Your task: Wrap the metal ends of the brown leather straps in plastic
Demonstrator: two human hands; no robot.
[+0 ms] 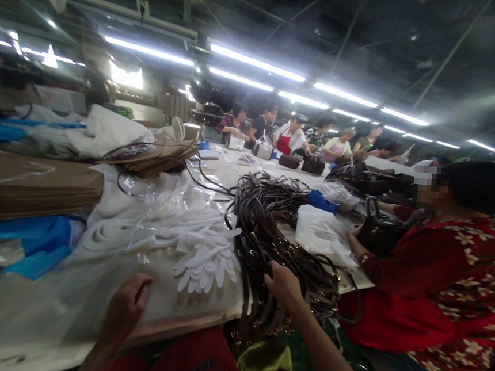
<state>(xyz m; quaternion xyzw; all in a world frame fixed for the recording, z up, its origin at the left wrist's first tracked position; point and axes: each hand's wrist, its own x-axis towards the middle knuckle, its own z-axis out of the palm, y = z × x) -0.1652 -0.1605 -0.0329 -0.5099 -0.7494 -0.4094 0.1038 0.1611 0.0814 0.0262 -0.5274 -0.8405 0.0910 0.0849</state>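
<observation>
A tangled heap of dark brown bag straps (266, 216) with gold-coloured metal clasps lies across the table, some ends hanging over its front edge. My right hand (284, 287) is at the near side of this heap, thumb and fingers closed on a strap, though the grip is partly hidden by the hand. My left hand (126, 305) is over the table's front edge with its fingers curled in; nothing shows in it. Between the hands, several white strips with rounded ends (206, 263) fan out on the table, nearest to my left hand.
Brown cardboard sheets (35, 184) and blue plastic packaging (46, 249) lie at left. White plastic sheeting (325, 230) is beyond the straps. A co-worker in a red flowered top (430, 276) holds a dark handbag (382, 232) at right. More people work along the far table side.
</observation>
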